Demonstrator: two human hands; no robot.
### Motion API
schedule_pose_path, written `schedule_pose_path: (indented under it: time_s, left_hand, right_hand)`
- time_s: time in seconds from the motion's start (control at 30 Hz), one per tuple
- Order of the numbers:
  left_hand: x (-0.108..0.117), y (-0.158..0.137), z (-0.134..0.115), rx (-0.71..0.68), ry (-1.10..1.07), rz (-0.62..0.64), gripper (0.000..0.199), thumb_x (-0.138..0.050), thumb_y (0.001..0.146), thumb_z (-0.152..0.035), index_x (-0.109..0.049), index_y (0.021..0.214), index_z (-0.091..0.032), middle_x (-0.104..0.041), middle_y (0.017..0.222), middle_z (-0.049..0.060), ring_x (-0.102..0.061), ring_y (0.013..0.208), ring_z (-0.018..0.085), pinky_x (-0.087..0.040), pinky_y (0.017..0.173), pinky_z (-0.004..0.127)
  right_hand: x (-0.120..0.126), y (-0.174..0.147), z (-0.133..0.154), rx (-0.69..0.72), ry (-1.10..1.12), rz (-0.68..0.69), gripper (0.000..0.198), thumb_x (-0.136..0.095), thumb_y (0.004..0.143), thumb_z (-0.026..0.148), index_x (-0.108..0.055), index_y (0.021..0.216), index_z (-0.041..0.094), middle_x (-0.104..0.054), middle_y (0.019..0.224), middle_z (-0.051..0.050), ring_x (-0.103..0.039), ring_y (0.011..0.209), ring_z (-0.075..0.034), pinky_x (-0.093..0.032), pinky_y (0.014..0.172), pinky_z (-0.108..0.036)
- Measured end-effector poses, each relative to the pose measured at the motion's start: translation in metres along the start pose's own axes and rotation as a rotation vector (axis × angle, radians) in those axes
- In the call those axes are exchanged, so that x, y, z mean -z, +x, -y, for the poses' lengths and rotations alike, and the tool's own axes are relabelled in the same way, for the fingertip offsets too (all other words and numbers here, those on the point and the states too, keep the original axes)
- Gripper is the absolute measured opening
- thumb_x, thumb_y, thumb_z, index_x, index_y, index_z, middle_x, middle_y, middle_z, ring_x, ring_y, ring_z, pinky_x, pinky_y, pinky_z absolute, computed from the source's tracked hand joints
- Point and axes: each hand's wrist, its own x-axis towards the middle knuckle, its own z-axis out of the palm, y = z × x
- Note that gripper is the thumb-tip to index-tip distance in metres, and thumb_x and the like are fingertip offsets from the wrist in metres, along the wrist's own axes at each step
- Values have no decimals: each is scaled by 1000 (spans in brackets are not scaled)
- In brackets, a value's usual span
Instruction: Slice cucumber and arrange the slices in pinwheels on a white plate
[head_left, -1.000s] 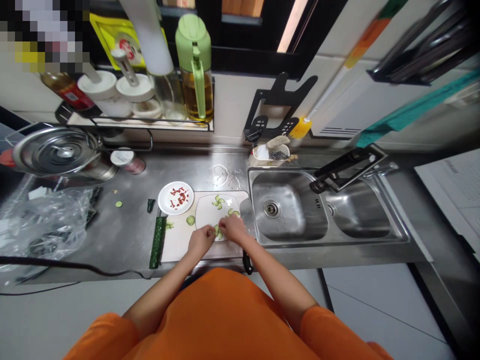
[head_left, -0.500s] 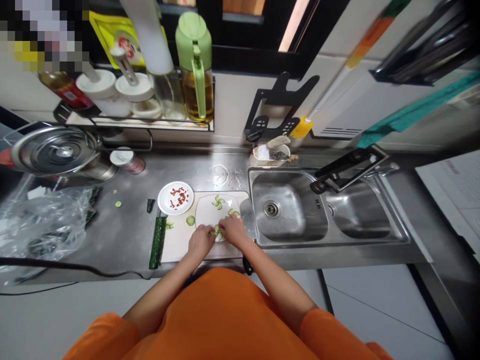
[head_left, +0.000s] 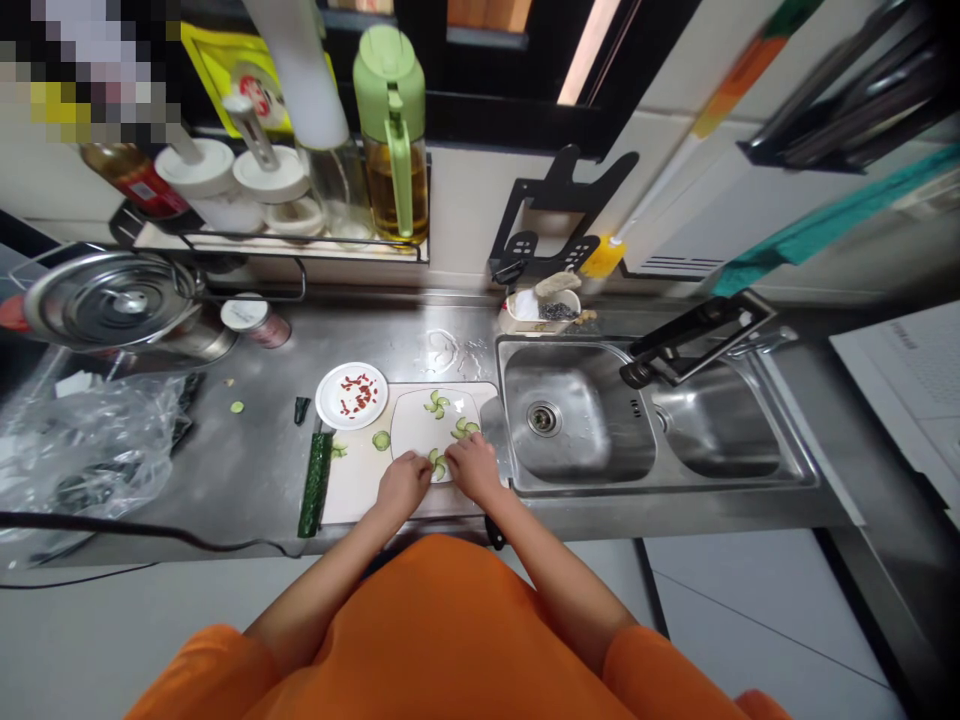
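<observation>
A white square plate [head_left: 420,410] lies on the cutting board [head_left: 352,500], bearing thin green cucumber slices fanned into pinwheels. One cucumber pinwheel [head_left: 437,463] is near the plate's front edge, between my hands. My left hand [head_left: 405,482] has its fingers curled together at the pinwheel's left side. On the other side, my right hand [head_left: 474,468] is bent with its fingertips close to the slices, partly covering the right-hand pinwheel [head_left: 465,427]. Whatever either hand pinches is hidden. Another pinwheel [head_left: 435,404] lies at the back of the plate.
A cut cucumber [head_left: 314,485] lies along the board's left edge. Red bits lie on a round white plate [head_left: 322,398]. A black knife handle [head_left: 495,532] pokes past the counter edge. To the right is a double sink [head_left: 577,400]; a plastic bag [head_left: 97,450] and lidded pot [head_left: 127,300] stand left.
My right hand has drawn slightly right, away from the front pinwheel, showing more of its slices. My left hand has stayed nearly in place.
</observation>
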Motion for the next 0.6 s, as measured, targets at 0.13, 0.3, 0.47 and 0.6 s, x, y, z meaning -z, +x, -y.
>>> schedule_pose_path:
  time_s: [0.13, 0.3, 0.47, 0.6]
  left_hand:
    - [-1, 0, 1, -14, -8, -1, 23, -49, 84, -20, -72, 88, -21, -66, 93, 7, -58, 92, 18, -39, 81, 26]
    - [-5, 1, 5, -27, -18, -15, 23, -49, 84, -21, -72, 89, -21, -66, 93, 7, -59, 92, 18, -40, 81, 26]
    - [-6, 0, 8, -35, -45, -30, 22, -52, 82, -21, -72, 90, -21, -67, 92, 7, -59, 91, 18, -40, 81, 26]
    - [-2, -1, 9, -19, -73, -39, 22, -52, 82, -20, -73, 91, -21, -67, 95, 6, -59, 92, 18, -40, 83, 26]
  right_hand:
    - [-4, -8, -2, 34, -39, -9, 28, -40, 95, 30, -67, 94, 25, -62, 101, -8, -41, 103, -24, -30, 71, -32]
    - [-8, -12, -3, 43, -50, -37, 27, -41, 95, 30, -67, 94, 26, -61, 101, -7, -41, 102, -24, -30, 71, -31]
    - [-5, -14, -4, 10, 11, -62, 27, -41, 95, 30, -68, 97, 27, -61, 101, -7, -41, 102, -23, -30, 71, -30]
    - [-1, -18, -6, -22, 36, -60, 28, -41, 95, 32, -68, 98, 27, -61, 100, -7, -41, 103, -23, -29, 72, -30]
